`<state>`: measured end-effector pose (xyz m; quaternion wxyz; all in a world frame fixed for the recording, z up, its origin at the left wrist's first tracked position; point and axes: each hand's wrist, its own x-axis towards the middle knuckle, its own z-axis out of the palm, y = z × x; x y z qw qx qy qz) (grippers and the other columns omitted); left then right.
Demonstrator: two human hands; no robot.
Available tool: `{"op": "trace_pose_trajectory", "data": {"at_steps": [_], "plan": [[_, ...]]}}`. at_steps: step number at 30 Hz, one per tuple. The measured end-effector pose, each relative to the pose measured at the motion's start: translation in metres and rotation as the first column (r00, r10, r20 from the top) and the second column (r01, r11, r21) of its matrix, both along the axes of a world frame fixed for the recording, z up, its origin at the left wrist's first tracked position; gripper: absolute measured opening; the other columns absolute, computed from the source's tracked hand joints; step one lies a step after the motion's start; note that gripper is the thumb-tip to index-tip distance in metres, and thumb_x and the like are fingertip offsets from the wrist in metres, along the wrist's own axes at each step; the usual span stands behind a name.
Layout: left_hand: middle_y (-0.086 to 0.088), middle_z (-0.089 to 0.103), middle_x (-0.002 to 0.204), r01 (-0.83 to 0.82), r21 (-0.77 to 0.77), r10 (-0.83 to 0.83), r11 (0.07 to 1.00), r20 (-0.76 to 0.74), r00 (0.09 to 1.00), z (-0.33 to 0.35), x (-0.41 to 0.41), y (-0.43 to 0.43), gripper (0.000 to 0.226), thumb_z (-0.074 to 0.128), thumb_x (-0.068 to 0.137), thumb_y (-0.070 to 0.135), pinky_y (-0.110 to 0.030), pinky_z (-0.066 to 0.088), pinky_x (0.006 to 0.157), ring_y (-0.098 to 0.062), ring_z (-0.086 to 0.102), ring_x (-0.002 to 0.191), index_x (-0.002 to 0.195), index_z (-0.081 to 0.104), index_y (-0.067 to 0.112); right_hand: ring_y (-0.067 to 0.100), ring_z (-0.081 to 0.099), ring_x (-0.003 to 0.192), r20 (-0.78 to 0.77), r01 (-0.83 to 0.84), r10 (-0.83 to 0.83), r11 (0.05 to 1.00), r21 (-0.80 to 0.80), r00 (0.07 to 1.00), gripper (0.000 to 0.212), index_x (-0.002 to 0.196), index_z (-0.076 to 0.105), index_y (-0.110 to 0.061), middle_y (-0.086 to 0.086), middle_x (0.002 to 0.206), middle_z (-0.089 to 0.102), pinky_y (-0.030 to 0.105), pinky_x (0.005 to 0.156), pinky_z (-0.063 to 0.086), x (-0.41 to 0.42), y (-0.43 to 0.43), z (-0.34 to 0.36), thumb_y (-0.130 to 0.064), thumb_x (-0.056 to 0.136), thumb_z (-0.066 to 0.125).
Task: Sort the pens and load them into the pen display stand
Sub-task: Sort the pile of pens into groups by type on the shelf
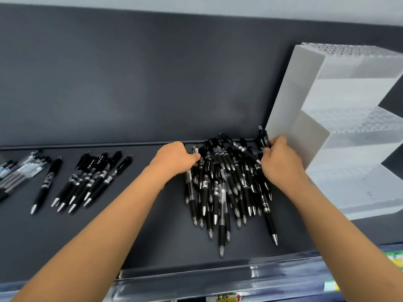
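Nearest the camera, a clear plastic rail runs along the front edge of a dark grey shelf, with a yellow label just below it. Two bare forearms reach forward over the rail. On the shelf between them lies a loose pile of black pens, most with their silver tips pointing toward the camera, some crossing over others. The left hand rests on the pile's upper left edge, knuckles up and fingers curled down among the pens; the fingertips are hidden, so whether they grip anything cannot be told. The right hand sits at the pile's upper right corner, its thumb and fingers pinching one black pen, which stands nearly upright with its clicker end up, above the heap. Well to the left of the pile, a smaller sorted group of black pens lies fanned out, a single black pen lies apart beside it, and a cluster of clear-bodied pens lies at the far left edge. To the right, just behind the right hand, stands the white pen display stand, stepped in tiers whose tops are dotted with holes. Behind everything rises a dark grey back panel.
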<state>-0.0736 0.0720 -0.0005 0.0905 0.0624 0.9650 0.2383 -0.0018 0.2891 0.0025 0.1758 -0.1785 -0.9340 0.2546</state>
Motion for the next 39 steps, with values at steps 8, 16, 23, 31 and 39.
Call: {"op": "trace_pose_trajectory", "data": {"at_steps": [8, 16, 23, 31, 39], "plan": [[-0.003, 0.051, 0.049, -0.007, 0.089, 0.001, 0.996, 0.073, 0.997, 0.001, -0.019, 0.009, 0.033, 0.066, 0.074, 0.031, -0.021, 0.032, 0.046, -0.019, 0.043, 0.041, 0.058, 0.046, 0.010, 0.028, 0.058, 0.093, 0.028, -0.100, 0.100, 0.995, -0.013, 0.995, 0.019, 0.108, 0.058, -0.018, 0.003, 0.096, 0.066, 0.028, 0.069, 0.032, -0.002, -0.013, -0.002, -0.023, 0.091, 0.050], [0.001, 0.040, 0.031, 0.049, 0.058, -0.052, 0.997, 0.061, 0.997, -0.006, -0.032, 0.012, 0.039, 0.061, 0.082, 0.029, -0.019, 0.030, 0.040, -0.015, 0.038, 0.030, 0.055, 0.040, 0.011, 0.015, 0.048, 0.071, 0.049, -0.161, 0.167, 0.981, -0.104, 0.985, 0.014, 0.095, 0.041, -0.018, -0.005, 0.079, 0.052, 0.021, 0.052, 0.028, -0.002, -0.014, 0.000, -0.018, 0.088, 0.053], [0.001, 0.033, 0.033, 0.147, 0.162, -0.167, 0.976, 0.120, 0.979, -0.009, -0.041, 0.011, 0.041, 0.053, 0.088, 0.024, -0.024, 0.032, 0.046, -0.016, 0.031, 0.030, 0.053, 0.034, 0.012, 0.027, 0.048, 0.077, 0.162, -0.072, 0.088, 0.993, -0.098, 0.983, 0.015, 0.098, 0.039, -0.009, -0.002, 0.074, 0.045, 0.033, 0.059, 0.033, -0.017, -0.012, 0.006, -0.012, 0.087, 0.049], [-0.001, 0.027, 0.049, 0.125, 0.296, -0.106, 0.947, -0.079, 0.991, 0.011, -0.045, 0.005, 0.040, 0.047, 0.092, 0.027, -0.028, 0.025, 0.049, -0.017, 0.026, 0.043, 0.060, 0.025, 0.016, 0.027, 0.057, 0.073, 0.285, -0.094, 0.088, 0.996, 0.007, 0.955, 0.020, 0.086, 0.060, -0.006, 0.011, 0.078, 0.066, 0.029, 0.053, 0.036, -0.030, -0.013, 0.004, -0.025, 0.085, 0.064], [-0.002, 0.031, 0.060, 0.126, 0.658, -0.096, 0.742, -0.082, 0.992, 0.051, -0.030, 0.011, 0.027, 0.038, 0.094, 0.019, -0.017, 0.027, 0.037, -0.014, 0.027, 0.050, 0.068, 0.029, 0.019, 0.012, 0.052, 0.043, 0.140, -0.086, 0.226, 0.764, -0.639, 0.964, 0.015, 0.092, 0.051, 0.000, 0.009, 0.067, 0.055, 0.020, 0.042, 0.045, -0.019, -0.018, 0.033, -0.008, 0.098, 0.042]]}}
